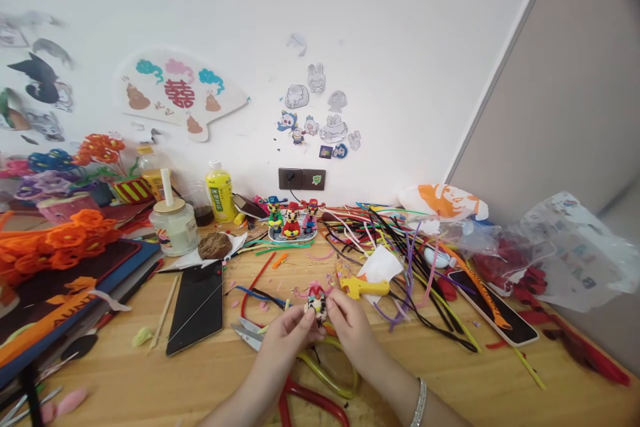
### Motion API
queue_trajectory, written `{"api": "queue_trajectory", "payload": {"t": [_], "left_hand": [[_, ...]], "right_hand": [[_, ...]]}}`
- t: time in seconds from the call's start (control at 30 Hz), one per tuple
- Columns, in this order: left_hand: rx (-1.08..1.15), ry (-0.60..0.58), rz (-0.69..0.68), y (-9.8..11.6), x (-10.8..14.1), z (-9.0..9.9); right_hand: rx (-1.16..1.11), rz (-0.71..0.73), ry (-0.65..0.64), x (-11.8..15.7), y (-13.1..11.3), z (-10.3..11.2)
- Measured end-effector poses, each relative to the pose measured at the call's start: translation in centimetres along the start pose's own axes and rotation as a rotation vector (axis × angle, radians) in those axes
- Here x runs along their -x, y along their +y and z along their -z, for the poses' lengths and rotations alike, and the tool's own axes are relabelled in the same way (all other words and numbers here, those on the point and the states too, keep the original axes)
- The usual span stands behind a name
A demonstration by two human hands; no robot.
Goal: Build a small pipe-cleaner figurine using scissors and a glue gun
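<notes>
Above the front middle of the table, my left hand (291, 332) and my right hand (351, 320) are both closed on a small figure (316, 303). It has a pink and red top and a white face with black marks; its lower part is hidden by my fingers. Under my wrists lie scissors, their blades (249, 335) out to the left, with a red handle (320, 407) and a yellow loop (327, 380) below. A yellow glue gun (367, 287) rests just beyond my right hand. Farther back, three similar figures (292, 221) stand on a small tray (280, 237).
Many coloured pipe cleaners (407, 260) spread over the right side, near a phone (517, 323) and plastic bags (575, 253). To the left are a black tablet (196, 307), a lidded jar (174, 230), a yellow bottle (220, 195) and orange pipe-cleaner flowers (83, 233).
</notes>
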State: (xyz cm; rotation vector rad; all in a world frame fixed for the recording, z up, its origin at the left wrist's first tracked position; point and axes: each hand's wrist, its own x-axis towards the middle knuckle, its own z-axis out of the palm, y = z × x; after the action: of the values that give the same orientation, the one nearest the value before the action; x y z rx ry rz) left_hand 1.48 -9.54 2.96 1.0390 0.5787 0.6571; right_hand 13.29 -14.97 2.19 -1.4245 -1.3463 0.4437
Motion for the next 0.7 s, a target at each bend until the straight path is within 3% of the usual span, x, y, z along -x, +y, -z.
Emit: {"api": "queue_trajectory", "payload": {"t": [0.27,0.7], "left_hand": [[0.107,0.015,0.108,0.8,0.3,-0.1],[0.067,0.026,0.051,1.0,0.3,-0.1]], "right_hand": [[-0.032,0.002,0.007,-0.1,-0.4,0.2],[0.017,0.025,-0.033,0.4,0.0,0.3]]}}
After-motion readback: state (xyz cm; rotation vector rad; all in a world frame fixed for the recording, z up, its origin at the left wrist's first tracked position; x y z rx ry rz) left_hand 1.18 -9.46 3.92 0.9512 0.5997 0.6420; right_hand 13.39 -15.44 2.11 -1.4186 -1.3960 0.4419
